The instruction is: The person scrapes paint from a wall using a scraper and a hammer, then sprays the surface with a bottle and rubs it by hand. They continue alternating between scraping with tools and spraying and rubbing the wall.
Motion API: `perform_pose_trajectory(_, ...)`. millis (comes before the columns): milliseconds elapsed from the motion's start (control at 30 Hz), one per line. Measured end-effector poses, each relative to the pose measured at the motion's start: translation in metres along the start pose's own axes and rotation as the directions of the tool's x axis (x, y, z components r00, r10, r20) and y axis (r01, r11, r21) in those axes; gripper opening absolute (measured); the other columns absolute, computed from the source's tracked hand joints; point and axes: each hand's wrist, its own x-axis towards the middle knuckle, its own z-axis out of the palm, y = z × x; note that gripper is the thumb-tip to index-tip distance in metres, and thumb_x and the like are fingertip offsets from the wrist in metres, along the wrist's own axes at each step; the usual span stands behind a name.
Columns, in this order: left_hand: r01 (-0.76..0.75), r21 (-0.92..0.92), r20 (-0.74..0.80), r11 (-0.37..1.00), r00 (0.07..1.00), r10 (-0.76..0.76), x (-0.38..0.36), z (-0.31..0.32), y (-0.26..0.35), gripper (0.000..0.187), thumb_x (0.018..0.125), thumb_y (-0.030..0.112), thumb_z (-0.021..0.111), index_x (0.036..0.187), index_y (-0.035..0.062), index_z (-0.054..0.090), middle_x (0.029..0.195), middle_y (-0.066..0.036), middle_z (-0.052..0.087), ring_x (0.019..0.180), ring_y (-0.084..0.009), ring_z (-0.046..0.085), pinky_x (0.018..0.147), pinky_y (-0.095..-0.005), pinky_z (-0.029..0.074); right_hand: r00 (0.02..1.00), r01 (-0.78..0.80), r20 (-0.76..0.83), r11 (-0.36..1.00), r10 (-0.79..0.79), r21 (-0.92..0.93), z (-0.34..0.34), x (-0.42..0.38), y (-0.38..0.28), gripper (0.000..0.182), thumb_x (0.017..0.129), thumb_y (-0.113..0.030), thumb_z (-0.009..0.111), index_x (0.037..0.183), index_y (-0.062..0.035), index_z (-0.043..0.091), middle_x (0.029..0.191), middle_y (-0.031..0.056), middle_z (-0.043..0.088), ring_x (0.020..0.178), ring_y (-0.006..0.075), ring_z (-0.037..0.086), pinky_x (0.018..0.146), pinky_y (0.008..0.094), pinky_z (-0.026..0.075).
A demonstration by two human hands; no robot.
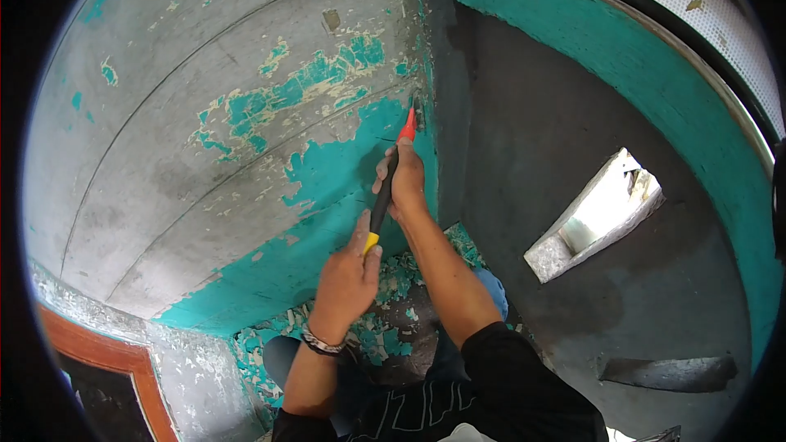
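Note:
Both of my hands are closed on a long scraper [383, 200] with a black handle, a red neck and a yellow butt end. My left hand [345, 282], with a bracelet at its wrist, is at the yellow end. Farther up, my right hand [408, 178] wraps the handle just below the red neck. The scraper's tip is at the wall [270, 155] near the inner corner; its blade is hard to make out. Teal paint [327, 176] covers the wall's lower part, while patches of it dot the bare grey surface above.
Teal paint flakes [393, 336] litter the floor between my legs. To the right, a torn silvery box-like piece [594, 217] lies on a dark surface [573, 115], with a dark curved strip [670, 373] below it. A black hose [679, 29] runs along the rim. A brown wooden frame [98, 352] stands lower left.

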Motion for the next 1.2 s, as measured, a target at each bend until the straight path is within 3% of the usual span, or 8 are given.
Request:
perform_pose_trajectory(200, 0.104, -0.01, 0.223, 0.995, 0.97, -0.099, 0.025, -0.067, 0.014, 0.049, 0.091, 0.016, 0.052, 0.136, 0.0001, 0.043, 0.081, -0.027, 0.062, 0.072, -0.0414, 0.062, 0.067, -0.0453, 0.047, 0.999, 0.021, -0.035, 0.981, -0.014, 0.192, 0.025, 0.002, 0.0, 0.034, 0.099, -0.04, 0.04, 0.09, -0.0079, 0.046, 0.058, 0.0044, 0.049, 0.044, 0.0183, 0.048, 0.042, 0.0299, 0.042)
perform_pose_trajectory(333, 0.024, -0.041, 0.175, 0.999, 0.984, -0.016, 0.024, -0.059, 0.011, 0.05, 0.091, 0.017, 0.051, 0.138, -0.0006, 0.041, 0.079, -0.027, 0.062, 0.073, -0.0409, 0.062, 0.068, -0.0436, 0.047, 1.0, 0.027, -0.015, 0.991, -0.025, 0.132, 0.021, 0.0, -0.008, 0.034, 0.099, -0.04, 0.041, 0.09, -0.0075, 0.047, 0.058, 0.0042, 0.049, 0.044, 0.0181, 0.048, 0.042, 0.0294, 0.041)
perform_pose_trajectory(400, 0.156, -0.142, 0.237, 0.977, 0.964, -0.12, 0.021, -0.053, 0.012, 0.051, 0.093, 0.017, 0.05, 0.139, -0.0011, 0.038, 0.08, -0.027, 0.062, 0.075, -0.0418, 0.062, 0.069, -0.0436, 0.047, 0.999, 0.038, -0.024, 0.994, -0.036, 0.104, 0.015, 0.001, -0.007, 0.035, 0.099, -0.041, 0.042, 0.09, -0.0074, 0.047, 0.058, 0.004, 0.049, 0.044, 0.0176, 0.048, 0.041, 0.0291, 0.041)
perform_pose_trajectory(533, 0.165, -0.206, 0.2, 0.964, 0.972, -0.124, 0.01, -0.017, 0.007, 0.052, 0.094, 0.018, 0.049, 0.14, -0.0012, 0.037, 0.084, -0.028, 0.062, 0.078, -0.043, 0.062, 0.07, -0.0438, 0.048, 0.999, 0.044, -0.003, 0.998, -0.044, -0.035, -0.003, 0.003, -0.007, 0.036, 0.099, -0.041, 0.041, 0.09, -0.0072, 0.047, 0.058, 0.003, 0.05, 0.042, 0.0161, 0.047, 0.04, 0.0282, 0.04)
perform_pose_trajectory(633, 0.149, -0.234, 0.136, 0.961, 0.984, -0.119, 0.004, -0.005, 0.01, 0.051, 0.094, 0.017, 0.048, 0.14, -0.0017, 0.036, 0.088, -0.028, 0.063, 0.08, -0.0436, 0.062, 0.072, -0.045, 0.048, 0.997, 0.058, 0.049, 0.998, -0.057, -0.009, -0.012, 0.002, -0.007, 0.036, 0.099, -0.042, 0.041, 0.091, -0.0071, 0.046, 0.058, 0.0028, 0.05, 0.042, 0.0158, 0.047, 0.04, 0.0281, 0.04)
perform_pose_trajectory(867, 0.131, -0.122, 0.129, 0.984, 0.985, -0.115, -0.006, 0.0, 0.005, 0.053, 0.092, 0.014, 0.048, 0.14, -0.003, 0.035, 0.092, -0.028, 0.063, 0.082, -0.0435, 0.062, 0.073, -0.046, 0.049, 0.999, -0.045, 0.03, 0.999, 0.046, -0.01, -0.019, -0.003, 0.006, 0.037, 0.1, -0.041, 0.038, 0.091, -0.0068, 0.046, 0.058, 0.0042, 0.05, 0.042, 0.016, 0.048, 0.04, 0.0293, 0.043)
perform_pose_trajectory(1033, 0.176, -0.153, 0.123, 0.972, 0.98, -0.158, -0.004, 0.012, -0.001, 0.052, 0.092, 0.012, 0.05, 0.14, -0.0009, 0.036, 0.089, -0.028, 0.063, 0.079, -0.0435, 0.062, 0.072, -0.0458, 0.049, 1.0, 0.023, 0.01, 0.995, -0.022, -0.1, -0.022, 0.002, 0.01, 0.037, 0.1, -0.041, 0.038, 0.087, -0.007, 0.046, 0.059, 0.0037, 0.048, 0.043, 0.0157, 0.047, 0.039, 0.03, 0.045)
perform_pose_trajectory(1200, 0.037, 0.019, 0.092, 0.999, 0.995, -0.038, 0.009, -0.016, -0.03, 0.049, 0.091, 0.014, 0.053, 0.138, 0.003, 0.042, 0.079, -0.025, 0.062, 0.072, -0.0413, 0.061, 0.068, -0.0443, 0.048, 0.995, 0.084, -0.046, 0.996, -0.085, -0.026, 0.001, 0.007, 0.025, 0.035, 0.099, -0.039, 0.038, 0.091, -0.0066, 0.046, 0.058, 0.0042, 0.048, 0.041, 0.0172, 0.046, 0.04, 0.03, 0.042)
